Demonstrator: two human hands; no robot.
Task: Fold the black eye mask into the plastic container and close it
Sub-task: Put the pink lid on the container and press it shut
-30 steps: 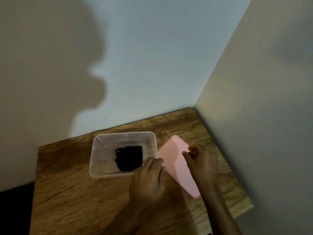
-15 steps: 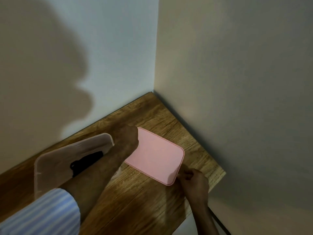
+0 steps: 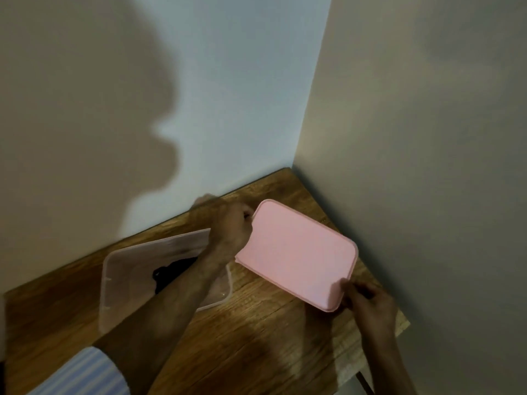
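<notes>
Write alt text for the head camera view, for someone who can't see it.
Two bare hands, the left hand and right hand, hold a pink lid by opposite corners, beside an open clear plastic container. A folded black eye mask lies inside it, on a wooden table set in a wall corner.
</notes>
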